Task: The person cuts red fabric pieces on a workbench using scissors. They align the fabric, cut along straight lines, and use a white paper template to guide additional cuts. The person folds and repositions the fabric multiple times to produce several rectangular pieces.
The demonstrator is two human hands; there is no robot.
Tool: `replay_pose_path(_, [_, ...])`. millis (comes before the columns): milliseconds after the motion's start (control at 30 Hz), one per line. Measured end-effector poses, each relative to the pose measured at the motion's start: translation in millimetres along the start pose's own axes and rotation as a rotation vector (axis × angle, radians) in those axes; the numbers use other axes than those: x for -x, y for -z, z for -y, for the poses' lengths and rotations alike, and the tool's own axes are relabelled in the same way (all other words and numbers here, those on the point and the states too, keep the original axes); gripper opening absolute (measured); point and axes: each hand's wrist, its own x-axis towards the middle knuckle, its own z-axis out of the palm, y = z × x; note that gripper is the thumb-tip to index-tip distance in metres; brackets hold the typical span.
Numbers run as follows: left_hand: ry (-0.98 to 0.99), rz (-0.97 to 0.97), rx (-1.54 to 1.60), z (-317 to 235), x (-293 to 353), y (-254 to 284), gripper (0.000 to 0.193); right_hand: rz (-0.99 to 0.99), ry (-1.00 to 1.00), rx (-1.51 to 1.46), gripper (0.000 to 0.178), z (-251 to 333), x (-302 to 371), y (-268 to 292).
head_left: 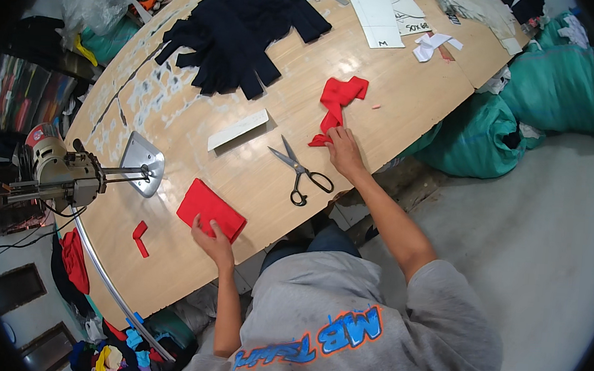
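now, by label:
left hand [212,240]: fingers spread flat on the near edge of a folded red cloth piece [210,209], pressing it to the wooden table [164,273]; not closed around it.
right hand [345,151]: reached out, fingertips pinching the near end of a crumpled red cloth strip [338,105] that trails away across the table.
scissors [300,170]: lying with blades parted, just left of the right hand, between the two red pieces.
small red scrap [140,237]: alone on the table, left of the folded piece.
white card strip [238,130]: beyond the scissors.
dark navy cut pieces [242,35]: piled at the far side.
cutting machine [57,170]: at the left edge, its metal base plate [142,163] on the table.
green sacks [526,113]: on the floor to the right.
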Motion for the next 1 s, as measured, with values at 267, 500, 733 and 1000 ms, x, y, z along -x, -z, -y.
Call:
replay_pose_path(267, [0.510, 0.921, 1.005, -155.9, -0.6, -42.7, 0.063, 0.278, -0.041, -0.982, 0.029, 138.3, 56.9, 151.8])
replay_pose_path(500, [0.591, 1.378, 1.292, -225.2, 30.6, -97.7, 0.047, 0.158, -0.006, -1.114, 0.040, 184.5, 124.7, 224.8])
replay_pose_path(733, [0.324, 1.737, 1.108, -248.8, 14.2, -39.4, 0.053, -0.326, -0.134, -0.724, 0.052, 86.7, 144.5, 138.6])
replay_pose_path(1000, [0.364, 1.607, 0.901, -236.6, 22.4, -54.1, 0.049, 0.164, -0.257, -1.441, 0.053, 113.8, 163.1, 125.6])
